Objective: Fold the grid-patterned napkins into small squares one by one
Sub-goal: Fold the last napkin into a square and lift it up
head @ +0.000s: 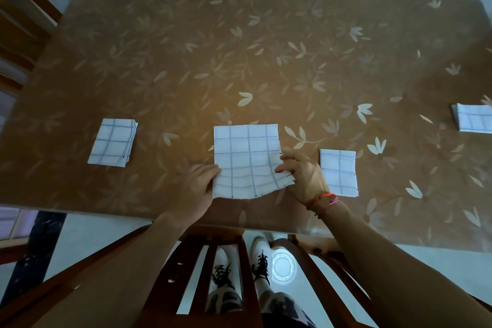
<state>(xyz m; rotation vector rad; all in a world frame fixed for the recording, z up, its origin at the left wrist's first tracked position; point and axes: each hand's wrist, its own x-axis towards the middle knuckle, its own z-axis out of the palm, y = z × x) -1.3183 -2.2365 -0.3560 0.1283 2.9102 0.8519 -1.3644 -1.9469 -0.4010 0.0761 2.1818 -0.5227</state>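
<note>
A white napkin with a blue grid [246, 160] lies near the table's front edge, its near part wavy and slightly lifted. My left hand [198, 188] pinches its lower left edge. My right hand [303, 173] pinches its lower right corner, where the layers fan apart. A small folded napkin [338, 172] lies just right of my right hand. A stack of folded napkins [113, 142] sits to the left. Another stack [472, 121] lies at the far right edge of the view.
The table [239, 48] has a brown leaf-patterned cover. A wooden chair [213, 261] stands between me and the table's front edge. More dark wood furniture [18, 21] stands at the left.
</note>
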